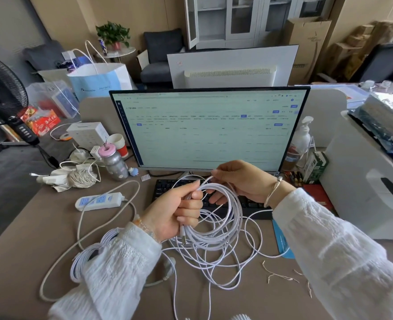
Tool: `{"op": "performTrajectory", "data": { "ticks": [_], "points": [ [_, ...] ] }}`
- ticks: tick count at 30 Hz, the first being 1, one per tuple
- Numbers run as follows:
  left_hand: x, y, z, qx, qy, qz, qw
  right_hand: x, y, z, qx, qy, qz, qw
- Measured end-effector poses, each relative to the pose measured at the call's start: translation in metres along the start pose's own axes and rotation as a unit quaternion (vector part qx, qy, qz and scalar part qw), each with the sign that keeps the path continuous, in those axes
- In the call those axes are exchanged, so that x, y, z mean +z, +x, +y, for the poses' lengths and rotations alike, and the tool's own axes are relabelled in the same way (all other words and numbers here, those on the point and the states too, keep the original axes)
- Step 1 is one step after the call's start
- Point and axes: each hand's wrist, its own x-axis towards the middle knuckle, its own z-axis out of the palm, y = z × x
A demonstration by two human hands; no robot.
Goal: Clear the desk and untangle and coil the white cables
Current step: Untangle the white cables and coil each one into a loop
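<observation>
White cable coil (216,218) upright, USB plug (183,236) pointing down

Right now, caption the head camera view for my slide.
Left hand grips a white cable coil while right hand feeds another loop.

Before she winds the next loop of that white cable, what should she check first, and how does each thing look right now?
1. Left hand grips the coil firmly: ok.
2. Right hand pinches the free strand to feed it: ok.
3. USB plug hangs free below the fist: ok.
4. Loose cable on the desk is untangled: not ok, loops cross.
5. Power strip cord lies apart from the loose loops: cannot tell.
</observation>
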Motion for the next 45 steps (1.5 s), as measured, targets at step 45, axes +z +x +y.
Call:
{"op": "performTrajectory", "data": {
  "ticks": [45],
  "points": [
    [-0.012, 0.007, 0.012, 0.025, 0.074, -0.032, 0.996, 0.026, -0.007, 0.001, -0.027, -0.033, -0.01, 0.999]
  ]
}}
